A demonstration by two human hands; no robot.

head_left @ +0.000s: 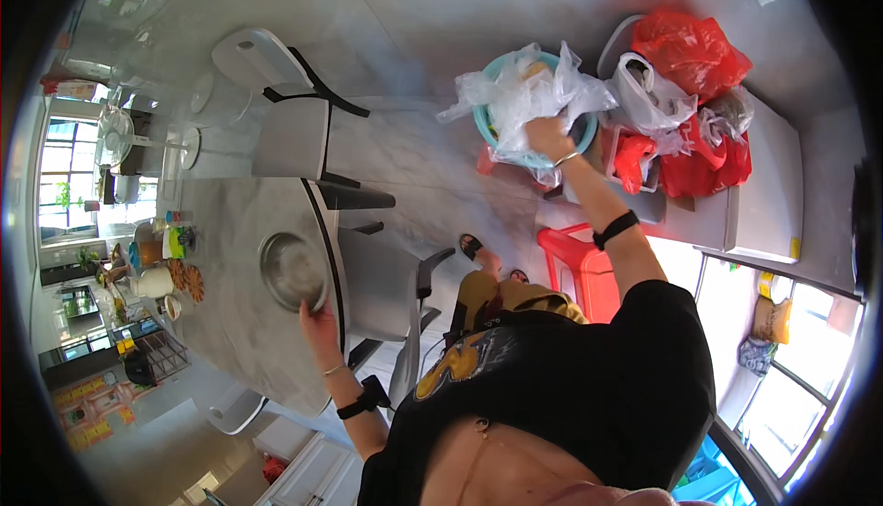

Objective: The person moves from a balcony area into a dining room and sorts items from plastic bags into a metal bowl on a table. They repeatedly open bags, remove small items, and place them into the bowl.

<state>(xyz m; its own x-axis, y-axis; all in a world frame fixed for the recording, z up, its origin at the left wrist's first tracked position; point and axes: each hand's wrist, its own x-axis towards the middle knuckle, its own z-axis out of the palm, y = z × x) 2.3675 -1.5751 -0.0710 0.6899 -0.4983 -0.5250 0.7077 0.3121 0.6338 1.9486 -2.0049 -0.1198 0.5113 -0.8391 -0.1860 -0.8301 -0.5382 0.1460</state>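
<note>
With our left hand (319, 324) we pinch the rim of one metal bowl (296, 271) at the table's (230, 327) right side. Right of the table stands one red stool (593, 276). Also right of it, farther off, our right hand (549, 138) reaches into clear plastic (529, 97) in one blue basin (482, 124); we cannot tell whether its fingers grip. Farthest right of the table, we count at least two red bags (694, 55).

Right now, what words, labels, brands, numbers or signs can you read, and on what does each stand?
None can be read.
Black shirt: yellow print, no legible lettering.
Yellow panels at lower left: too small and blurred.
Yellow label on white cabinet: too small.
Metal bowl, red bag: no legible lettering.
</note>
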